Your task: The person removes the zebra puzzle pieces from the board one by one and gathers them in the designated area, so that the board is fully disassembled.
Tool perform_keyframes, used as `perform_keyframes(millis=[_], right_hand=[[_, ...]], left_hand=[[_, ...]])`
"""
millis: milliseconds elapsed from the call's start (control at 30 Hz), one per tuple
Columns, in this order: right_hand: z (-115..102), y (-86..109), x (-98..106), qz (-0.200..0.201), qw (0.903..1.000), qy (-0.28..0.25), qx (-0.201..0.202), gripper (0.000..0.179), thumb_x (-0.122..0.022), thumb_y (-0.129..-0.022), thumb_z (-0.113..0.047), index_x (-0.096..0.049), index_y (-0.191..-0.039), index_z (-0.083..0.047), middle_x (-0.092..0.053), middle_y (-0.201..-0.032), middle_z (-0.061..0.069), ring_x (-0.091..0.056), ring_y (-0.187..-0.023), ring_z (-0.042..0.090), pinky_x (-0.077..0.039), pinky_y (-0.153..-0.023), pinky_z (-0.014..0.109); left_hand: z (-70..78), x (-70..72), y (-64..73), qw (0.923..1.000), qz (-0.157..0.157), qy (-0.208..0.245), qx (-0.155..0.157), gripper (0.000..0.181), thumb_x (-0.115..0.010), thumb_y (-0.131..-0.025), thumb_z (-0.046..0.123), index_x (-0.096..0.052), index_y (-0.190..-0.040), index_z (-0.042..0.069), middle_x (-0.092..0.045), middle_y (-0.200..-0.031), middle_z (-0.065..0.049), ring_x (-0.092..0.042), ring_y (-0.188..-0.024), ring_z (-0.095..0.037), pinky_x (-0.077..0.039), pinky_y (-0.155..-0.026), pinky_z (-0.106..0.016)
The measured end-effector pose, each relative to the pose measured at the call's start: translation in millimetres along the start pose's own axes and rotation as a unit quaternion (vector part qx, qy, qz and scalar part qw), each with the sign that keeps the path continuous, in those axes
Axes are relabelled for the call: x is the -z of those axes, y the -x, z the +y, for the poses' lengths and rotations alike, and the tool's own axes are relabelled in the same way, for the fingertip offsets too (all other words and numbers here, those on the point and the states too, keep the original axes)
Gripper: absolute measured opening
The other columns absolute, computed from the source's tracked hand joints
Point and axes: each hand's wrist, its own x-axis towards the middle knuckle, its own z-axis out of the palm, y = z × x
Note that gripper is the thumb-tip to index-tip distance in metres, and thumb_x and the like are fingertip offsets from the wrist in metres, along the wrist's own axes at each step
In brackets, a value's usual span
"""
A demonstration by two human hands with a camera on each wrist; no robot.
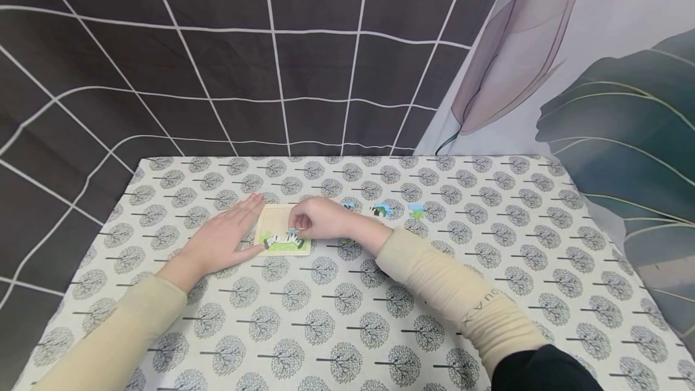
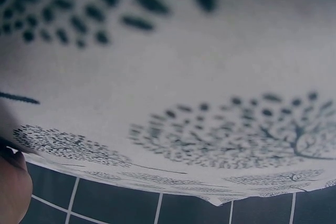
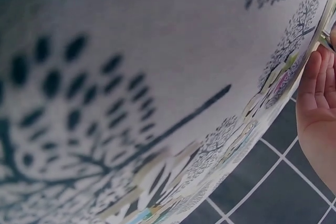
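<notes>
A small, shallow wooden puzzle tray (image 1: 276, 215) lies on the tablecloth, its lower part filled with pieces showing a zebra's striped legs and green grass (image 1: 283, 244). My left hand (image 1: 224, 235) rests along the tray's left side, fingers stretched out and thumb at the lower left corner. Over the tray, my right hand (image 1: 324, 218) pinches a small bluish puzzle piece (image 1: 292, 232) between thumb and curled fingers, just above the zebra part. In the right wrist view the right hand's fingers (image 3: 321, 80) reach the tray's edge. Only a bit of the left hand (image 2: 13, 190) shows in the left wrist view.
Loose puzzle pieces lie right of the tray: a black, white and green one (image 1: 381, 209), a blue and green one (image 1: 415, 211), and others partly behind the right forearm. The tree-print tablecloth (image 1: 347, 318) ends at a dark gridded curtain (image 1: 315, 65) behind.
</notes>
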Motion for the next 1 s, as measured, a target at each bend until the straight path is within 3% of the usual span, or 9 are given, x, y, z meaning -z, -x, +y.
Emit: perform_keyframes(millis=[667,1000], right_hand=[[-7.6,4.2,1.4,0.017,0.9994,0.026,-0.015,0.009,-0.076,-0.093,-0.008,-0.078,-0.102,-0.007,-0.08,-0.1,0.006,-0.074,-0.095,0.017,-0.061,-0.089,0.022],[-7.7,11.1,11.6,0.02,0.9997,0.006,-0.01,0.015,-0.077,-0.095,-0.009,-0.077,-0.109,-0.005,-0.08,-0.107,0.009,-0.075,-0.1,0.02,-0.061,-0.092,0.022]], left_hand=[[-1.4,-2.2,0.9,1.0,0.001,0.002,0.001,0.093,-0.057,-0.103,0.054,-0.024,-0.165,-0.006,-0.023,-0.175,-0.022,-0.027,-0.162,-0.042,-0.03,-0.133,-0.054],[-1.0,-2.2,-0.4,1.0,-0.003,0.004,0.003,0.093,-0.057,-0.103,0.054,-0.023,-0.166,-0.006,-0.022,-0.176,-0.022,-0.027,-0.162,-0.041,-0.029,-0.133,-0.054]])
